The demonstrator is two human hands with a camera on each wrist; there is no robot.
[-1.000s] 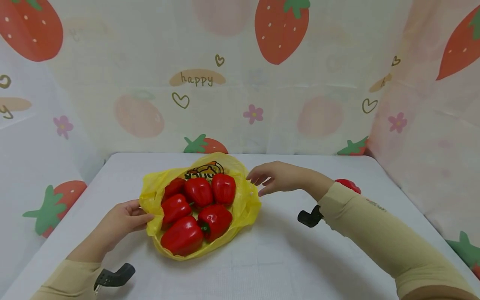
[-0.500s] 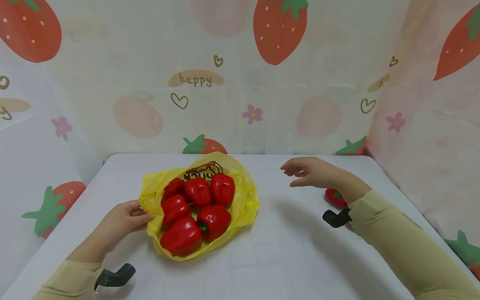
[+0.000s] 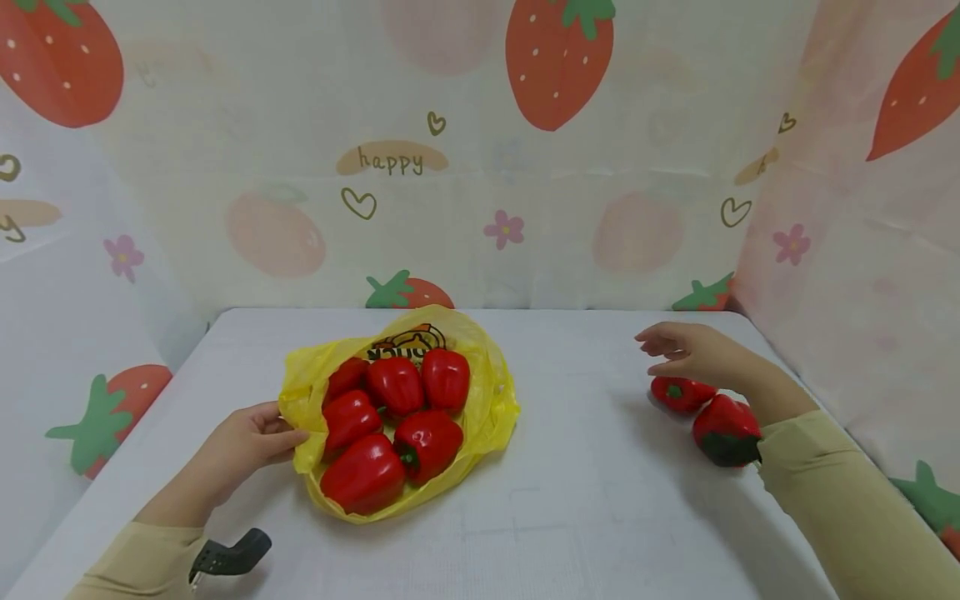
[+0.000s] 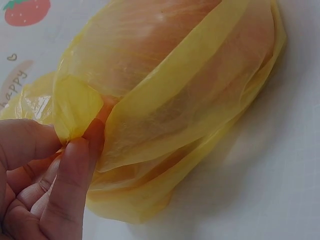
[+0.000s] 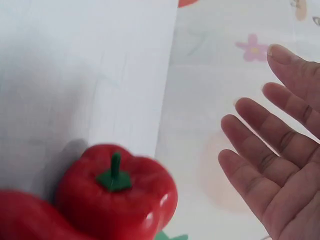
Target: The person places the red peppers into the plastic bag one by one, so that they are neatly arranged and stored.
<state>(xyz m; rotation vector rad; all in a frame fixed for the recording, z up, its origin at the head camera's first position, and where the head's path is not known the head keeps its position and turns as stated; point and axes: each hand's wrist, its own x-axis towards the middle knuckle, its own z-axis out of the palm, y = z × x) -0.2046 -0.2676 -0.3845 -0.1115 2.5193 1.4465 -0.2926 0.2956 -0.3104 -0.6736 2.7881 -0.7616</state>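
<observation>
A yellow plastic bag (image 3: 495,408) lies with its mouth wide, and several red bell peppers (image 3: 365,473) sit inside it. At the bag's left rim my left hand (image 3: 251,442) pinches the plastic between thumb and fingers; the left wrist view shows the gathered film (image 4: 77,107) at the fingertips. Over on the right, my right hand (image 3: 693,354) hovers with its fingers relaxed and holds nothing. Below it are two more red bell peppers, one farther back (image 3: 681,395) and one nearer (image 3: 726,425), the nearer partly covered by the dark wrist mount. In the right wrist view a green-stemmed pepper (image 5: 120,200) shows beside the hand.
A white-covered table (image 3: 562,517) carries everything. Behind it and on both sides hang pale curtains (image 3: 555,267) printed with strawberries. A black wrist mount (image 3: 234,554) sticks out from the left sleeve near the table's front.
My right hand has moved from the bag's right rim to the right, over the two loose peppers, which now show more fully. My left hand stays on the bag.
</observation>
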